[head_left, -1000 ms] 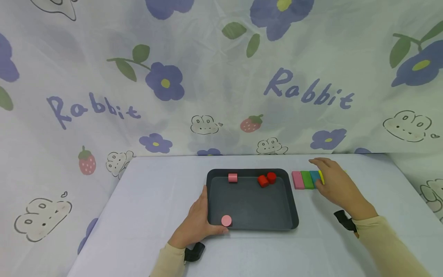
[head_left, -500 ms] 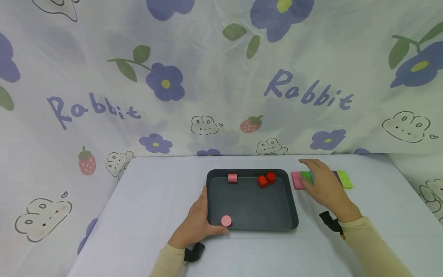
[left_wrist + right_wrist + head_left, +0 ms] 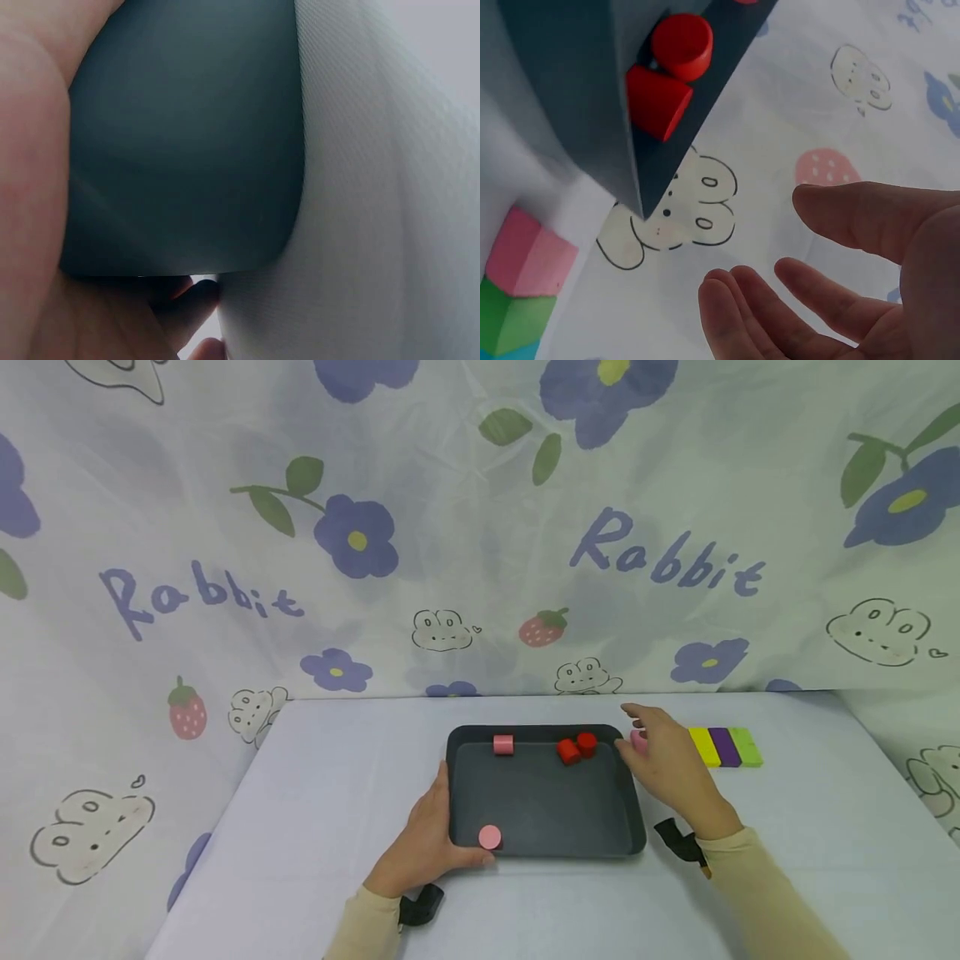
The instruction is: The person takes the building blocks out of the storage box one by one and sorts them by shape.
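Note:
A dark grey tray [image 3: 555, 802] lies on the table. My left hand [image 3: 423, 839] rests around its near left corner, straight fingers along the left side and thumb at the front edge. In the tray, two red cylinders [image 3: 567, 752] touch near the far right, a pink cylinder [image 3: 503, 745] lies on its side at the back, and another pink cylinder [image 3: 490, 837] stands by my left thumb. My right hand [image 3: 670, 766] hovers near the tray's right rim, thumb and fingers apart with nothing between them in the right wrist view.
A row of coloured blocks runs to the right of the tray, with yellow [image 3: 705, 747], purple [image 3: 724, 747] and lime [image 3: 746, 747] ones visible past my right hand. Pink [image 3: 532, 255] and green [image 3: 516, 319] blocks show in the right wrist view. A printed curtain [image 3: 450, 527] hangs behind.
My right hand has moved left along the row of blocks to the tray's right rim, uncovering the yellow, purple and lime blocks. The left hand, tray and cylinders have stayed put.

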`<action>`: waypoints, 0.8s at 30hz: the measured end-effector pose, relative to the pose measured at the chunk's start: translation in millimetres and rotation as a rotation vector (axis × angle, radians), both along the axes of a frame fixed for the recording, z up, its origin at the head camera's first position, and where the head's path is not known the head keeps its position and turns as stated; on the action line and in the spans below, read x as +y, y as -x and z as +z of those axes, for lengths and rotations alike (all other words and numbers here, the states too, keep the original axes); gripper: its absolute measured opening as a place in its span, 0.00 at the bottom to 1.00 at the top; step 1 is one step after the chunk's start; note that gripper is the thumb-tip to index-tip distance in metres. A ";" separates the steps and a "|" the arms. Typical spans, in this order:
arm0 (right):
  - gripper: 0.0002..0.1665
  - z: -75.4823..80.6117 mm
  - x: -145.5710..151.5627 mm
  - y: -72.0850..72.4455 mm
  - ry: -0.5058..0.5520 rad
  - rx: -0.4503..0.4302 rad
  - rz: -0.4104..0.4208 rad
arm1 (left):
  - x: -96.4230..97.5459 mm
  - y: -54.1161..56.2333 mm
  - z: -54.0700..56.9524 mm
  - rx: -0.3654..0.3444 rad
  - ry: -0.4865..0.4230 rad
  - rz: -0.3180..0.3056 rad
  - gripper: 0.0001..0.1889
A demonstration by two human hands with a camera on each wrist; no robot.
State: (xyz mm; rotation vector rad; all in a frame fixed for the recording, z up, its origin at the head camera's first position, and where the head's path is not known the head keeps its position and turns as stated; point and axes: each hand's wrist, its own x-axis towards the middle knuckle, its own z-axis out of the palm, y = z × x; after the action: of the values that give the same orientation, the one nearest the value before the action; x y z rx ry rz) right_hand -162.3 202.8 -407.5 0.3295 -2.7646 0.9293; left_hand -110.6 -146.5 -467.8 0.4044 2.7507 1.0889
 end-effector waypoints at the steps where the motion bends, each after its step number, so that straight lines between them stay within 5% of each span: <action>1: 0.31 -1.0 -1.9 0.3 0.006 0.000 -0.003 | 0.0 0.2 0.1 0.002 0.001 0.001 0.77; 24: 0.29 -3.5 -35.4 15.9 -0.035 -0.148 -0.032 | -0.3 0.6 -0.7 -0.002 0.014 -0.001 0.78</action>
State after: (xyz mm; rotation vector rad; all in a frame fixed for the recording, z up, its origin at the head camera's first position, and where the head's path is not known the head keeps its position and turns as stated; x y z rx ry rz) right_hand -178.2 167.3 -411.0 0.2298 -2.9137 0.9342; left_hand -111.3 -146.7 -468.5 0.4017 2.7543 1.0684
